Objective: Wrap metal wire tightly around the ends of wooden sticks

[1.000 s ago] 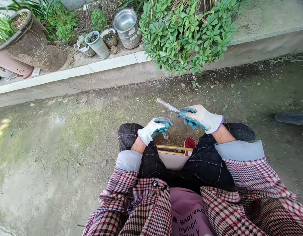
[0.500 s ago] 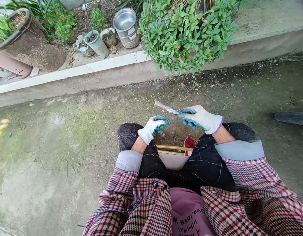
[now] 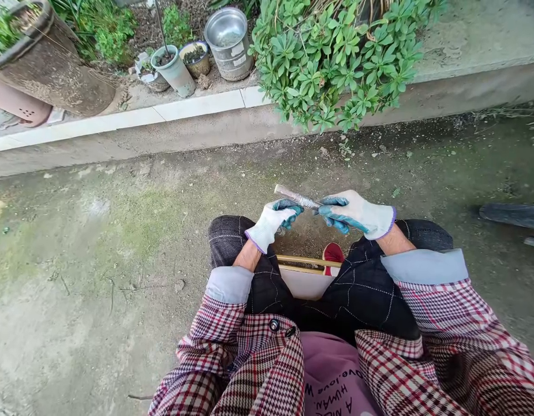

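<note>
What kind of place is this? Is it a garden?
Probably an outdoor garden yard. Potted plants and a metal pail stand behind a curb, a bushy green plant spills over it, and the gloved right hand grips a metal tool.

Rod (image 3: 293,196) in right hand (image 3: 357,211), beside left hand (image 3: 272,223), pots (image 3: 176,70) behind curb (image 3: 119,123)

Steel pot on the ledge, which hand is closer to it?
Left. The left hand is nearly in line with the steel pot; the right hand, gripping a metal rod, is farther right.
</note>
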The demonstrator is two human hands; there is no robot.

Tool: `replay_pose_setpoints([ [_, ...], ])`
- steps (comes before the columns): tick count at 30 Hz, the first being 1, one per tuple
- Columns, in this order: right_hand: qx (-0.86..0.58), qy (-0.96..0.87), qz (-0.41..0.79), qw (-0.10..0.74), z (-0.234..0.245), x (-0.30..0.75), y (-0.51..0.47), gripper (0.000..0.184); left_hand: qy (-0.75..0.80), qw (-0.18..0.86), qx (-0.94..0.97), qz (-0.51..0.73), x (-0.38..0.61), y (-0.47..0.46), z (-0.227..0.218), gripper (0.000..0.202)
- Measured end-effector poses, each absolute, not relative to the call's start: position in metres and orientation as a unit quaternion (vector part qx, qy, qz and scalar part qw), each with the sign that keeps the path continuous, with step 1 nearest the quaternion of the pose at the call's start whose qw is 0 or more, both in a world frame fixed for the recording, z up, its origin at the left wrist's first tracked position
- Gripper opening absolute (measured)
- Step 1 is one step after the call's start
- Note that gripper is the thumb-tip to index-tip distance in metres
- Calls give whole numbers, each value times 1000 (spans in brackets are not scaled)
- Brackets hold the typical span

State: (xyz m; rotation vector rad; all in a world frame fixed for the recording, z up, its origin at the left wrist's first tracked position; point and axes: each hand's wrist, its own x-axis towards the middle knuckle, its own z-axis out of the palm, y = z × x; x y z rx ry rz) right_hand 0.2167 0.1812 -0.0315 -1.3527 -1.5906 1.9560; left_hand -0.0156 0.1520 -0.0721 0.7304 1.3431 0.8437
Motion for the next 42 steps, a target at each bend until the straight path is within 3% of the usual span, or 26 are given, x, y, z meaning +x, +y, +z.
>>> replay_pose_setpoints([
  [6,-435,-563,696,92,-39,224,185,54,590,615,352,387,-19,155,-69,13],
  [11,-420,-575,701,35,-33,224,184,49,579,609,378,389,-18,154,-69,13],
  [14,-443,-544,705,104,-30,229,184,51,546,650,383,364,-22,149,-68,9],
  [17,-486,-509,682,199,-30,232,185,52,492,694,367,376,-27,146,-67,24],
  [20,-479,-501,687,218,-32,232,184,56,491,692,362,386,-28,147,-70,25],
  [22,-447,-524,706,163,-34,230,184,56,526,666,368,379,-26,151,-74,18],
  [27,-358,-645,671,-79,-37,229,184,41,557,622,450,316,-24,155,-77,10],
  [33,-458,-780,378,-197,-51,221,191,26,613,579,479,245,-16,149,-80,13],
  [35,-500,-791,311,-168,-53,218,194,26,614,602,439,262,-12,148,-82,18],
  [38,-558,-774,293,-55,-49,217,195,27,558,658,382,331,-10,148,-81,19],
  [42,-594,-623,484,160,-38,218,189,32,481,693,380,380,-13,145,-78,13],
])
